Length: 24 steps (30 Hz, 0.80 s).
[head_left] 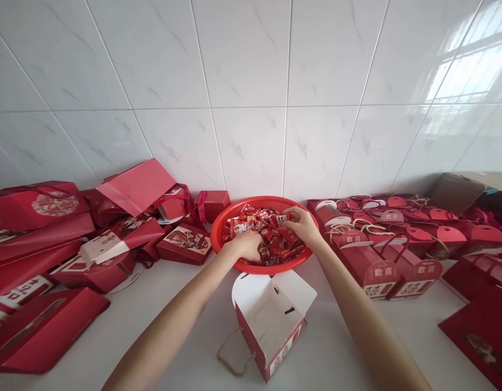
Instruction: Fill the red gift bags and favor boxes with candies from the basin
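Observation:
Both hands reach into a red plastic basket (230,209) filled with small red-wrapped candies (271,239). My left hand (246,245) is lowered among the candies at the near left, its fingers curled and their tips hidden. At the right side, my right hand (302,224) pinches a red candy packet (280,220) with white characters. Just in front of the basket stands an open red gift box (267,317), white inside, its flaps spread and a twine handle hanging at its left. No candy shows inside it.
Red boxes and bags (132,187) are piled at the left. Several closed red boxes (371,263) with handles stand in rows at the right, with a brown carton (458,190) behind them. A tiled wall (251,141) rises behind the white table (186,336).

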{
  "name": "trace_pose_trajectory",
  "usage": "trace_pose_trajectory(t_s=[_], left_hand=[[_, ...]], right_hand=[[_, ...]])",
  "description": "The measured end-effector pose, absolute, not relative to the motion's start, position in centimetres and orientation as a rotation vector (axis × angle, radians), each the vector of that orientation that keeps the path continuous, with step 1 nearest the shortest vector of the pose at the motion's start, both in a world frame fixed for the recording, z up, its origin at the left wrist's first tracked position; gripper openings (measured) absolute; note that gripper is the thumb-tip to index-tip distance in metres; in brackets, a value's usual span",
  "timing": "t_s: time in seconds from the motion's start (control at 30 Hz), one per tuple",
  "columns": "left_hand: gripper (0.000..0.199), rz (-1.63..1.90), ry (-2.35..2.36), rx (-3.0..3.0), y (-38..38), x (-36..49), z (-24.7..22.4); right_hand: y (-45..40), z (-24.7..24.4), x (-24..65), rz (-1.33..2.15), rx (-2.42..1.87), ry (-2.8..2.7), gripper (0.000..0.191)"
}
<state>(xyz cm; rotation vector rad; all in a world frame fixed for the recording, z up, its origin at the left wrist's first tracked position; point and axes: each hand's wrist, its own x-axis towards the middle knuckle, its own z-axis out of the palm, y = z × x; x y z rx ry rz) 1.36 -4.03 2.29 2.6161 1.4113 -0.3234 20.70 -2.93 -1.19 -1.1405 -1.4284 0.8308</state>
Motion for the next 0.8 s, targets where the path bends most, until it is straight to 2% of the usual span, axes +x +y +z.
trace_pose_trajectory(t_s=[0.23,0.47,0.63,0.8], left_hand=[[0.017,-0.088,1.444,2.518,-3.8,0.4,1.9],[0.023,0.801,1.326,2.268,-2.7,-0.3,1.2],[0.052,0.900,1.192,2.164,-2.4,-0.5,0.8],[0.056,0.937,1.192,2.166,-2.5,-0.5,0.9]], right_hand=[[-3.2,-0.7,20.6,0.874,-1.096,-1.358,0.029],[-3.5,-0.4,20.5,0.899,-1.083,-1.298,0.030],[-3.5,-0.3,20.5,0.910,-1.078,-1.267,0.032],[-3.3,-0.5,20.6,0.887,-1.075,-1.213,0.034]])
